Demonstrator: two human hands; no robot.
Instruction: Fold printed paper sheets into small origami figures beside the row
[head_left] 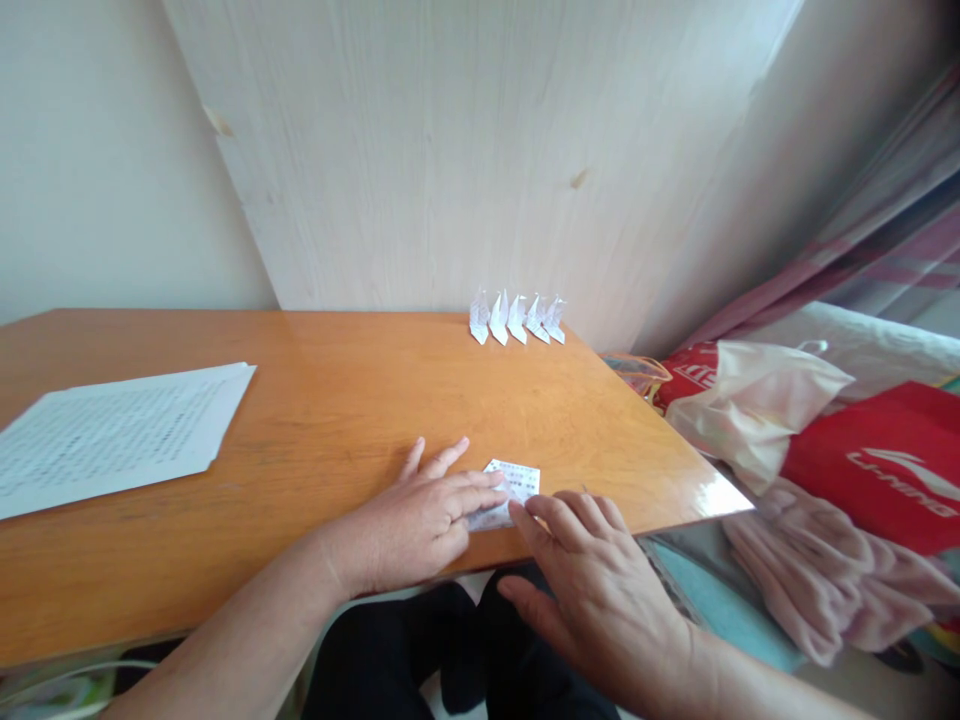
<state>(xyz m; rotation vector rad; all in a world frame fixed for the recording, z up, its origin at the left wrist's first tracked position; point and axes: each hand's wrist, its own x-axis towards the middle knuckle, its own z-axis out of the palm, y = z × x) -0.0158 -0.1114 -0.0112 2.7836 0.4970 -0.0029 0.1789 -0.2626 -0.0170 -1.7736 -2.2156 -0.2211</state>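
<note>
A small folded sheet of printed paper lies flat at the front edge of the wooden table. My left hand rests on its left part, with fingers spread and a couple of fingertips pressing the paper. From the right, my right hand touches the paper's lower right side with its fingertips; the thumb stands apart below. Both hands cover part of the paper, so its full outline is hidden. Several folded paper figures stand in a row at the back of the table, by the wall panel.
A stack of printed sheets lies on the table at the left. Beyond the table's right edge are a red bag, a cream plastic bag and a pink cloth. A curtain hangs at the far right.
</note>
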